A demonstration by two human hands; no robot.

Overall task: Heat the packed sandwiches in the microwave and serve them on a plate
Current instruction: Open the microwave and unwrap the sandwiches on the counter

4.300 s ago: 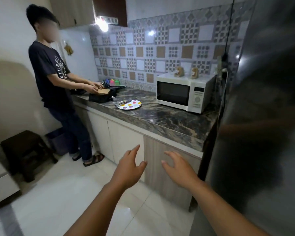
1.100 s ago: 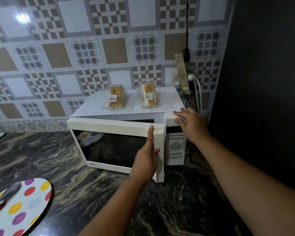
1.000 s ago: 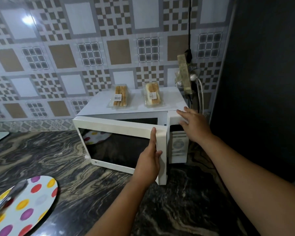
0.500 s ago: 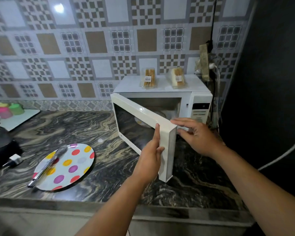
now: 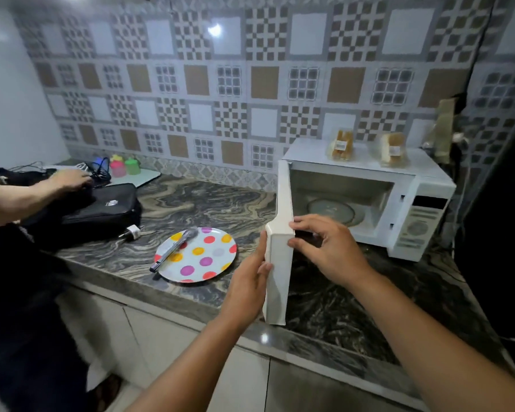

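Note:
A white microwave (image 5: 422,221) stands on the marble counter at the right, its door (image 5: 280,221) swung wide open toward me. Inside, the glass turntable (image 5: 330,210) is bare. Two packed sandwiches lie on the microwave's top: one (image 5: 341,145) to the left, the other (image 5: 393,150) to the right. My left hand (image 5: 247,286) grips the door's free edge from the left. My right hand (image 5: 324,248) touches the same edge from the right, fingers on it. A polka-dot plate (image 5: 202,260) lies on the counter left of the door, with tongs (image 5: 173,249) resting on it.
Another person stands at the left, a hand (image 5: 72,181) on a black bag (image 5: 101,212). A white charger plug (image 5: 131,233) lies by the bag. Pink and green cups (image 5: 125,168) sit on a tray at the back. A dark fridge (image 5: 506,233) flanks the microwave's right.
The microwave door has swung from half open to fully open, pulled by my left hand. My right hand has come off the microwave body onto the door's edge. The view has pulled back.

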